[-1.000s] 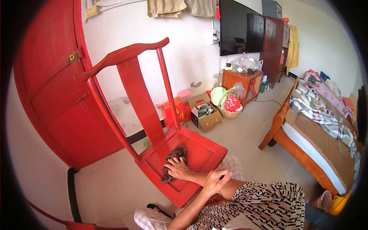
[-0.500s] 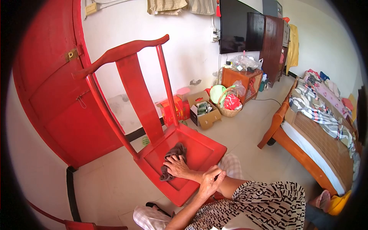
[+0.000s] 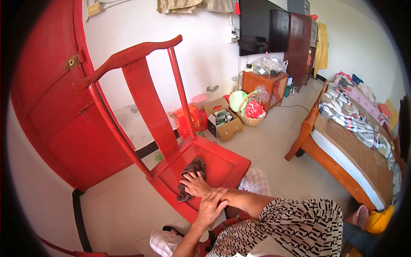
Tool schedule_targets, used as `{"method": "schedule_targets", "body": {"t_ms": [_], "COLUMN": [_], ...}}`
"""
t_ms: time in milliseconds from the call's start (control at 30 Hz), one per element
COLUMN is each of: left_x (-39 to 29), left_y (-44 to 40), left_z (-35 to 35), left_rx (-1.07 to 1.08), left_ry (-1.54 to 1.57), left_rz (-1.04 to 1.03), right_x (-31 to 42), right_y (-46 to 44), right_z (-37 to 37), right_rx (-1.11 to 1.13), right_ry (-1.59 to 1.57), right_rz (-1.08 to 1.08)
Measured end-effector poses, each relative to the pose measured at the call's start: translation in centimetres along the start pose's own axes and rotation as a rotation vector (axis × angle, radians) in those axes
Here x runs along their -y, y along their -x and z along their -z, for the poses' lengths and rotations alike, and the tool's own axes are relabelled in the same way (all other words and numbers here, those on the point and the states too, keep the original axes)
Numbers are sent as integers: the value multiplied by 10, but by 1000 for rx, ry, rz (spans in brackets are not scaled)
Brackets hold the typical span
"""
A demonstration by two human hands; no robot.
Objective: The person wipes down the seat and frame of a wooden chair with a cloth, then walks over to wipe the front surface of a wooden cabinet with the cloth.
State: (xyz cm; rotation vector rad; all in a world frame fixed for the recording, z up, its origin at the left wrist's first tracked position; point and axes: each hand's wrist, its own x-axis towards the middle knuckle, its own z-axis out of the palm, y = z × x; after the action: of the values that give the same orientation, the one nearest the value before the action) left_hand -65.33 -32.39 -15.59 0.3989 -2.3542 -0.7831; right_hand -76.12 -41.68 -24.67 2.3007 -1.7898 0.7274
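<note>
A crumpled dark brown cloth [image 3: 186,196] lies on the seat of a red wooden chair [image 3: 227,160]. My right hand [image 3: 195,184] rests on the cloth with its fingers spread, pressing it against the seat rather than gripping it. My left hand [image 3: 210,207] is closed round my right wrist, near the front edge of the seat. The chair's tall back rises to the left of the seat.
A red door [image 3: 77,107] stands at the left. Beyond the chair are a red box [image 3: 187,122], an open carton [image 3: 231,129], a basket [image 3: 252,120] and a small cabinet [image 3: 257,83]. A wooden bed [image 3: 342,165] is on the right. Part of another red chair shows at bottom left.
My left hand has slid along my right forearm to the wrist, its fingers now over it. My right hand remains on the cloth. The whole view has shifted slightly.
</note>
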Motion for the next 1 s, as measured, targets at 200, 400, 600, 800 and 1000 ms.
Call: {"method": "schedule_targets", "body": {"t_ms": [200, 400, 600, 800, 1000], "left_x": [57, 117, 166, 206, 167], "left_y": [41, 65, 80, 97, 81], "left_z": [37, 65, 26, -10, 4], "left_rx": [-169, -543, -800, -983, -974], "left_ry": [-507, -545, -20, 442, 444], "left_rz": [236, 734, 822, 878, 867], "right_x": [-10, -2, 0, 2, 2], "right_y": [3, 2, 0, -2, -4], "right_z": [-12, -5, 0, 11, 4], "right_rx": [-48, 42, 0, 66, 46], "right_ry": [-48, -2, -16, 9, -11], "right_rz": [47, -13, -10, -3, -30]}}
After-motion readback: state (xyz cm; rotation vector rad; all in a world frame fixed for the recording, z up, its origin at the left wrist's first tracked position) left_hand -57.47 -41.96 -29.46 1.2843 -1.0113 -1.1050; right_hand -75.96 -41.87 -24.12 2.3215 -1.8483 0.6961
